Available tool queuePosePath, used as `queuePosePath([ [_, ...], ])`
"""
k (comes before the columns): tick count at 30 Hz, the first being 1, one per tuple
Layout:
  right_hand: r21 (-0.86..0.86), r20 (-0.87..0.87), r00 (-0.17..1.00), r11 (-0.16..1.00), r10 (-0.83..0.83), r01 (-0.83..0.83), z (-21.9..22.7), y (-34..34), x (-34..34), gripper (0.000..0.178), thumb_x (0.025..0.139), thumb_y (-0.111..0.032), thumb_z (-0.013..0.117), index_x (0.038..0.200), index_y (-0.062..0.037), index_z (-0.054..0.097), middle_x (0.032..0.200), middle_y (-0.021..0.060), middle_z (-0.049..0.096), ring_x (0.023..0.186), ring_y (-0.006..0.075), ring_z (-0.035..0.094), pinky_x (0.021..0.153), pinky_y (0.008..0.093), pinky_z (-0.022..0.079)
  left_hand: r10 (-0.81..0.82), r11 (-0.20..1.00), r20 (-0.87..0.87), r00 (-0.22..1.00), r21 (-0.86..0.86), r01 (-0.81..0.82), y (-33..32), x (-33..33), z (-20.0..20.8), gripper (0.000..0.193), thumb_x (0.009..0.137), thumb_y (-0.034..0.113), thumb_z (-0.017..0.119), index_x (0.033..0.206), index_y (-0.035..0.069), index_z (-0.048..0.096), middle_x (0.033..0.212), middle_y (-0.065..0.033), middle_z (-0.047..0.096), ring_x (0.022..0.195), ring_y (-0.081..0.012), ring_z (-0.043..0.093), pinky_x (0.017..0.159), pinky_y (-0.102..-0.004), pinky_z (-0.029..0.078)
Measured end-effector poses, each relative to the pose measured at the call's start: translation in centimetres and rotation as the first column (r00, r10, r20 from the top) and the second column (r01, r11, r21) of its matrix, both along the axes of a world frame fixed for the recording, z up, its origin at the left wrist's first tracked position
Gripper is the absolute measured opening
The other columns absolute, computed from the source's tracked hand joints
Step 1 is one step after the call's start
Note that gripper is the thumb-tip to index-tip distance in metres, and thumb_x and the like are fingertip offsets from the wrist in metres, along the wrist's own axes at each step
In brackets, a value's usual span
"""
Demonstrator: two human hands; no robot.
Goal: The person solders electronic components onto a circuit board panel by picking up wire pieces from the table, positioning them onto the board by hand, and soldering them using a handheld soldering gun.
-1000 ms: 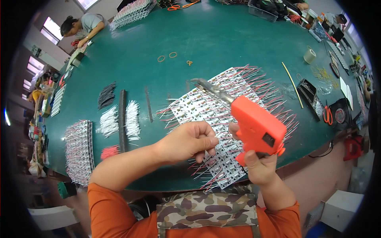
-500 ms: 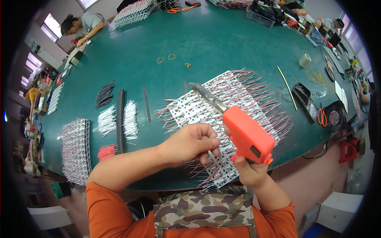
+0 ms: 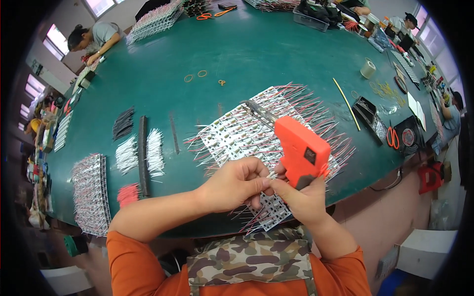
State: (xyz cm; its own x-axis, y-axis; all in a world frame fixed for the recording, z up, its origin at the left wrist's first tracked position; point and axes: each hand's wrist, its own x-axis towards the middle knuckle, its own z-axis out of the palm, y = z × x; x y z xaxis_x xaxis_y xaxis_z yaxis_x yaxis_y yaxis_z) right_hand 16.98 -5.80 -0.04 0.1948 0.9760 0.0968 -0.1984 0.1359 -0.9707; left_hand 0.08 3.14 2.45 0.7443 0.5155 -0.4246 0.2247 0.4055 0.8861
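My right hand (image 3: 303,195) grips a red soldering gun (image 3: 302,148), whose long metal tip points up and left over the circuit boards. The thumb and finger of my left hand (image 3: 234,182) are pinched together. Small thin white pieces (image 3: 272,175) stick out at those fingertips; their kind is too small to tell. My right thumb meets the left fingertips there. Beneath both hands lies a sheet of white circuit boards (image 3: 237,135), with rows of small parts and red and white wires fringing its edges.
On the left lie bundles of white wires (image 3: 154,153), black pieces (image 3: 123,123) and red pieces (image 3: 129,195), beside a dark bar (image 3: 143,158) and a stack of wired boards (image 3: 90,195). Orange scissors (image 3: 393,137) and a black tray (image 3: 370,118) are right. Other people sit around the green table (image 3: 163,64).
My right hand has come left to meet the left fingertips, and the soldering gun has turned with it. White pieces now show between the fingers. The whole view has shifted slightly.
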Motion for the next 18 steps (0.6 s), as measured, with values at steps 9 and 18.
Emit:
queuePosePath([
  [9, -0.019, -0.058, 0.997, 0.999, 0.045, -0.046, 0.1, -0.4, 0.4, 0.030, 0.087, 0.002, 0.068, 0.115, 0.0037, 0.056, 0.094, 0.0057, 0.066, 0.088, 0.0108, 0.062, 0.076, 0.0264, 0.050, -0.075, 0.991, 0.048, 0.996, -0.107, 0.080, -0.2, -0.2, -0.7, 0.012, 0.101, 0.014, 0.056, 0.096, 0.003, 0.058, 0.086, -0.0037, 0.068, 0.065, -0.0068, 0.063, 0.059, -0.0223, 0.050],
  [18, -0.002, 0.101, 0.993, 0.998, -0.061, 0.061, -1.0, -0.2, 0.0, 0.027, 0.085, 0.003, 0.069, 0.110, 0.0022, 0.058, 0.090, 0.0031, 0.064, 0.079, 0.0091, 0.061, 0.070, 0.0254, 0.049, -0.060, 0.950, -0.051, 0.997, 0.303, 0.073, -0.2, -0.8, -0.5, 0.013, 0.098, 0.011, 0.058, 0.092, 0.000, 0.058, 0.079, -0.0007, 0.060, 0.069, -0.0070, 0.059, 0.064, -0.0245, 0.050],
])
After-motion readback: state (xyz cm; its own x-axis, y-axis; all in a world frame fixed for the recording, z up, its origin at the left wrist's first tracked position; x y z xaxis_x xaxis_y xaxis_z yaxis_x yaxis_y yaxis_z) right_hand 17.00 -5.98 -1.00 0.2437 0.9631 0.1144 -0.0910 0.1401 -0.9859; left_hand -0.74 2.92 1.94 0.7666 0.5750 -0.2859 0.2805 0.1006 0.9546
